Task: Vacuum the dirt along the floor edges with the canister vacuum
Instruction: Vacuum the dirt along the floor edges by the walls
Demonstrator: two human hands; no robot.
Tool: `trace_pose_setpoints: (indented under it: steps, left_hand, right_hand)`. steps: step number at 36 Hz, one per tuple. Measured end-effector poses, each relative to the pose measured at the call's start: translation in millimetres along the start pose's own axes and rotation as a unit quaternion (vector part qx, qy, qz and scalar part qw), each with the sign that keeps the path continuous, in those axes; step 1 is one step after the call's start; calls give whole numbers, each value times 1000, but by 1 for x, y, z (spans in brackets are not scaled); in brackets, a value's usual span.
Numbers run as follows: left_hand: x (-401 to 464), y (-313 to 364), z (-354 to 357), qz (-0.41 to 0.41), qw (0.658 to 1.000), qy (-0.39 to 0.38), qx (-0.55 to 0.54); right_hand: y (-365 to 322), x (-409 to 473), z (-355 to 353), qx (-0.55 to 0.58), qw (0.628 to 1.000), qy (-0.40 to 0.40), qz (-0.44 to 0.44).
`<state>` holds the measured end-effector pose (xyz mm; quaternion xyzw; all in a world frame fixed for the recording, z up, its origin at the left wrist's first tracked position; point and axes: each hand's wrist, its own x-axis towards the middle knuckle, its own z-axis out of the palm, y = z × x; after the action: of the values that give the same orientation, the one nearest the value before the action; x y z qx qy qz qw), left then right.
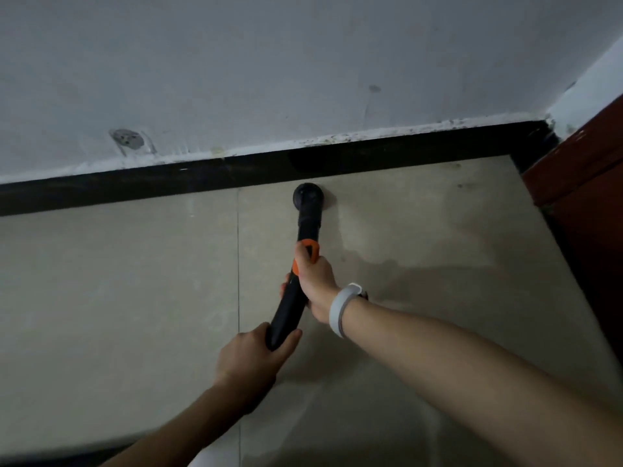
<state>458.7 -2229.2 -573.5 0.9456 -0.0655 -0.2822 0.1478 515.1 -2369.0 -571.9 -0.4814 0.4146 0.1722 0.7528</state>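
Both hands [286, 318] gripping vacuum wand [296, 271]

Brush head [308, 197] on floor [118, 281] beside baseboard [135, 185], door [586, 183] right

No legible text — none anywhere

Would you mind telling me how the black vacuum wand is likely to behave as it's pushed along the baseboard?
The vacuum wand looks straight and hard-shelled, so it will probably stay stiff rather than flex. Its round nozzle sits on smooth tile floor, so it should glide easily. The left hand and right hand both grip it, which suggests it needs steadying more than that it is heavy.
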Motion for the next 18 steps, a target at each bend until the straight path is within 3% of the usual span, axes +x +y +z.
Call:
trace_pose_setpoints:
  steps: [5,9,18]
  left_hand:
    - [-22,-26,-4,51,994,-65,66]
    - [-31,-21,-5,75,990,-93,76]
    - [-7,-9,1,-25,998,16,-63]
  right_hand:
    - [39,-23,-8,65,997,39,28]
    - [51,-30,-14,53,996,73,17]
    - [-4,-2,17,-75,997,4,14]
